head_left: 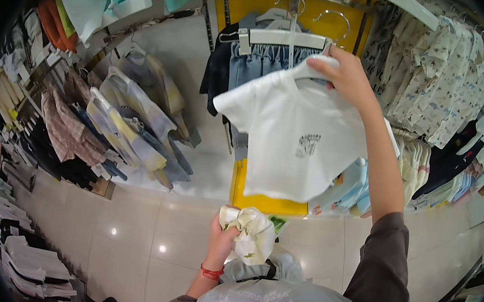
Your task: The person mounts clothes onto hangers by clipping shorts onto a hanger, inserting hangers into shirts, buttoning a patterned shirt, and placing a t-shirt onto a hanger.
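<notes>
Up at the rail, my right hand (pixel 342 73) grips the shoulder of a white hanger that carries a white short-sleeved T-shirt (pixel 278 137) with a small dark print. The shirt hangs in front of a pair of blue elastic-waist jeans (pixel 256 59), which are clipped to a white hanger (pixel 285 37). Lower down, close to my body, my left hand (pixel 224 236) is closed around a bunched cream cloth (pixel 254 234) with small green marks. A red band circles that wrist.
Patterned light shirts (pixel 441 77) hang at the right. Pale yellow-grey tops (pixel 127 128) and a plaid shirt (pixel 72 129) hang at the left. Folded clothes (pixel 33 265) lie at lower left. A yellow panel (pixel 272 203) stands below the jeans, above the tiled floor (pixel 181 232).
</notes>
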`<state>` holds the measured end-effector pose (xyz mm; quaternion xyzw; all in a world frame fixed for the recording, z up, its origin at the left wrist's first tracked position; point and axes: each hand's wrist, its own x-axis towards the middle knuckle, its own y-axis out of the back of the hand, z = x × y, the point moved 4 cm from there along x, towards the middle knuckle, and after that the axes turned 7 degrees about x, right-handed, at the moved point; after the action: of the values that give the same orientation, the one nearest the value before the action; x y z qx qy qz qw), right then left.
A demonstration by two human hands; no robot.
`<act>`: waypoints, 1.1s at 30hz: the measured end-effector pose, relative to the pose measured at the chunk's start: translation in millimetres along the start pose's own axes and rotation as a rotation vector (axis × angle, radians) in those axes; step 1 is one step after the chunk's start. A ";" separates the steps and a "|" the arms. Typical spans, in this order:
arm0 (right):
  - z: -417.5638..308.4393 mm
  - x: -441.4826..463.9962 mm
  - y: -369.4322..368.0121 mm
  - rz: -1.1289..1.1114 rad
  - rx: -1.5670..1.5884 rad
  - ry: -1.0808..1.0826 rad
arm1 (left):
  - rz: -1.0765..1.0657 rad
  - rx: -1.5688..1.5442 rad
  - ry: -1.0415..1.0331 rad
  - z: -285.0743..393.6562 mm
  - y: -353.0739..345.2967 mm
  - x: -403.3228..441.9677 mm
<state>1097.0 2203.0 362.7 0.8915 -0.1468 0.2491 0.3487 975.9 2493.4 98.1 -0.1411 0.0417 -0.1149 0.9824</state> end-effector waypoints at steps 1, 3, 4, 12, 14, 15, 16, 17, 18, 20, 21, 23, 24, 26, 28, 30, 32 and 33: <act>1.7 15.4 3.4 -0.004 -0.008 -0.013 | 0.017 -0.021 -0.011 1.7 -0.2 0.3; 2.0 35.3 6.6 -0.009 -0.010 -0.041 | 0.055 -0.062 -0.030 6.3 1.4 -0.6; 0.2 43.1 7.4 -0.008 -0.004 -0.055 | 0.085 -0.077 -0.025 7.1 4.3 -0.7; -7.9 84.8 -12.2 -0.179 -0.063 0.020 | 0.276 -0.185 -0.004 0.3 19.3 12.3; -5.0 87.4 -18.3 -0.218 -0.083 0.010 | 0.284 -0.182 -0.020 -2.1 20.5 17.8; -2.4 87.6 -20.3 -0.225 -0.077 0.008 | 0.290 -0.179 -0.028 -3.5 21.5 20.3; 0.8 87.3 -22.3 -0.232 -0.070 0.006 | 0.287 -0.179 -0.033 -4.3 22.1 23.2; 4.2 86.9 -24.2 -0.239 -0.063 0.003 | 0.284 -0.179 -0.037 -4.4 22.6 26.8; 8.3 86.6 -26.4 -0.238 -0.065 0.030 | 0.280 -0.179 -0.042 -4.0 21.9 30.2; 17.8 84.7 -30.3 -0.238 -0.069 0.079 | 0.311 -0.233 -0.025 1.8 16.8 37.4; 17.3 82.1 -29.4 -0.233 -0.073 0.071 | 0.328 -0.259 -0.015 4.0 14.1 41.2; 11.7 76.6 -28.7 -0.228 -0.077 0.052 | 0.287 -0.412 0.007 4.1 13.7 53.8; 14.3 74.3 -29.5 -0.156 -0.119 0.096 | 0.270 -0.488 0.018 2.4 16.7 59.1; 19.6 69.9 -31.5 -0.012 -0.200 0.189 | 0.222 -0.607 0.020 -0.7 20.8 68.4; 12.2 47.1 -25.6 0.228 -0.204 0.409 | 0.215 -0.695 -0.010 5.6 20.9 79.4; 3.6 6.2 -30.8 0.310 -0.086 0.445 | 0.262 -0.624 -0.091 16.5 17.0 85.4; 4.3 -52.5 -58.7 0.108 0.129 0.279 | 0.292 -0.566 -0.134 28.5 3.5 88.0; 9.1 -80.7 -86.9 -0.102 0.191 0.229 | 0.298 -0.540 -0.135 35.8 -6.1 87.4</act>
<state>1070.8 2265.8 265.1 0.8928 -0.0365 0.3439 0.2887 1063.5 2476.6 129.7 -0.3968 0.0254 0.0551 0.9159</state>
